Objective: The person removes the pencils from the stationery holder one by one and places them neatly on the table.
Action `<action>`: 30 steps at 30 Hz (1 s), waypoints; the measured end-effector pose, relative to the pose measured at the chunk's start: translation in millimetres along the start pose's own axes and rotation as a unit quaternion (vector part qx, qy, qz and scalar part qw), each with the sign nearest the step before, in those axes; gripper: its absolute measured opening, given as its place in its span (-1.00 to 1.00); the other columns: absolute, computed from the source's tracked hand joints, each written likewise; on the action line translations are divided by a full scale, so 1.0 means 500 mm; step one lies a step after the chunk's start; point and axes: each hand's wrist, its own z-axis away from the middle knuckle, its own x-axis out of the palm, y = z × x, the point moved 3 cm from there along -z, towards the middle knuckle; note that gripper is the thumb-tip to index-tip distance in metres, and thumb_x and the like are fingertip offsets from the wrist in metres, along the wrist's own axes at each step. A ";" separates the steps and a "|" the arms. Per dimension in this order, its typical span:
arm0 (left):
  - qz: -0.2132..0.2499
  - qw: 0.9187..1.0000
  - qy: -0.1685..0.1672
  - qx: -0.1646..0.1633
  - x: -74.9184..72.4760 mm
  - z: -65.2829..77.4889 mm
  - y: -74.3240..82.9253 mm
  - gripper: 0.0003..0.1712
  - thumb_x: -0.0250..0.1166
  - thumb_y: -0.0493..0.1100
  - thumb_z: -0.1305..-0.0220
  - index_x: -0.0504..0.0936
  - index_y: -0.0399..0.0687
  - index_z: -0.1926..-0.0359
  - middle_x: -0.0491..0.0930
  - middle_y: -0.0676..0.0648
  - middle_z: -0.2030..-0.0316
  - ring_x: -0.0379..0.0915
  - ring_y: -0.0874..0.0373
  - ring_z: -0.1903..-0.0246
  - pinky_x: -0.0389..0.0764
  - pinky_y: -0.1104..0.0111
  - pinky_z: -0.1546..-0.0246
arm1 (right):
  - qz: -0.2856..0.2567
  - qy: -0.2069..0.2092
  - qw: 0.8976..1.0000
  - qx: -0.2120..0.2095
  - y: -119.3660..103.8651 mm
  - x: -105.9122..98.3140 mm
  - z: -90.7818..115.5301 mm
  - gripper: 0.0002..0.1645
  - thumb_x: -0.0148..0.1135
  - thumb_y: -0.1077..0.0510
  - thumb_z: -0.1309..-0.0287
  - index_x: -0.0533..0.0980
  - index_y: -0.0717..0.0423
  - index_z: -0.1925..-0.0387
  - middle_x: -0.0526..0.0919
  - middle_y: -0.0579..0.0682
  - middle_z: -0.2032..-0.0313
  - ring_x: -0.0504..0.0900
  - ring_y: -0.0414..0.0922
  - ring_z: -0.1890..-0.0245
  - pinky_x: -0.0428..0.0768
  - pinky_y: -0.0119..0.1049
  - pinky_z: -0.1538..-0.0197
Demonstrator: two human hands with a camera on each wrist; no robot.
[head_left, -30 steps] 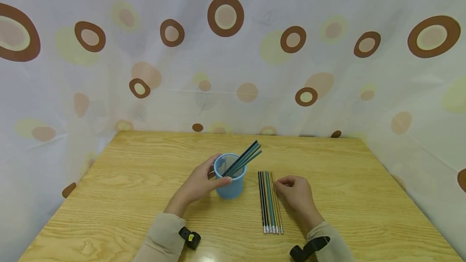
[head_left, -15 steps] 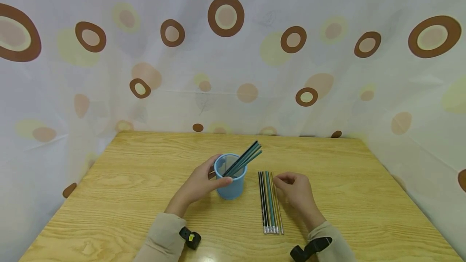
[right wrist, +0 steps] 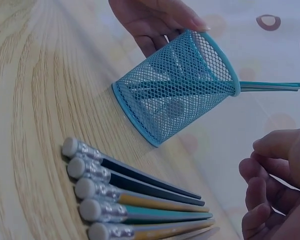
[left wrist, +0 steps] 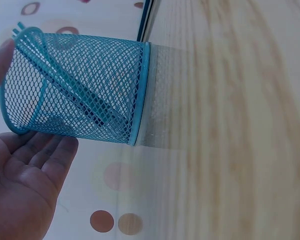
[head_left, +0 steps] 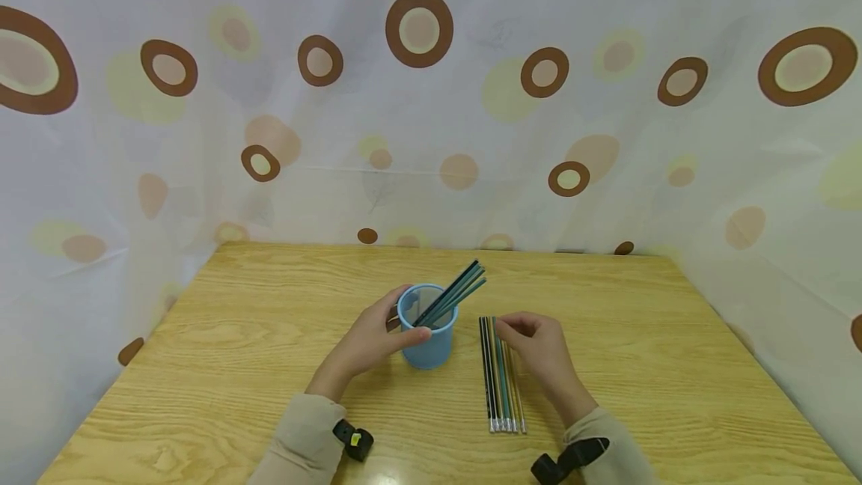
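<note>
On the bench (head_left: 303, 275), the blue mesh cup (head_left: 427, 350) stands upright, left hand (head_left: 367, 339) gripping its sides, and steady looks best! Right hand (head_left: 544, 346) now: fingers narrow, nothing visible between them, poised by the far ends of the pencil row (head_left: 502, 380); a light, single-pencil pinch seems wisest.

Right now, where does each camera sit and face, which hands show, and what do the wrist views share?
Head: worn on the head, facing forward and down over the table; left hand, right hand and sleeves show.
Left wrist: on that wrist, facing the blue mesh cup; only left hand shows.
Right wrist: on that wrist, facing lying pencils and blue mesh cup; both hands show.
Both wrist views: blue mesh cup, left hand.
</note>
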 end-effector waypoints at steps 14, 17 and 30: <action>0.000 1.000 0.004 0.001 0.000 0.000 -0.001 -0.09 0.40 -0.16 -0.28 0.11 -0.26 -0.50 0.27 -0.32 -0.37 0.16 -0.24 -0.37 0.24 -0.07 -0.34 | -0.033 -0.011 0.999 -0.024 -0.015 0.027 -0.004 -0.73 0.32 0.09 -0.29 0.69 0.22 0.13 0.71 0.05 0.18 0.59 -0.09 0.19 0.59 -0.35 0.17; -0.001 1.000 0.006 -0.002 0.000 0.000 -0.003 -0.09 0.40 -0.15 -0.27 0.12 -0.24 -0.50 0.29 -0.28 -0.36 0.17 -0.23 -0.37 0.25 -0.06 -0.34 | -0.040 -0.012 0.999 -0.025 -0.017 0.032 -0.004 -0.74 0.33 0.10 -0.28 0.69 0.22 0.13 0.71 0.04 0.18 0.61 -0.09 0.18 0.60 -0.34 0.15; -0.012 1.000 0.011 -0.004 0.000 -0.026 -0.072 -0.04 0.43 0.02 -0.23 0.14 -0.02 -0.51 0.31 -0.17 -0.37 0.20 -0.11 -0.37 0.27 -0.01 -0.34 | -0.074 -0.012 0.997 -0.028 -0.034 0.055 -0.003 -0.71 0.36 0.08 -0.26 0.68 0.19 0.10 0.70 0.04 0.14 0.61 -0.07 0.13 0.63 -0.20 0.04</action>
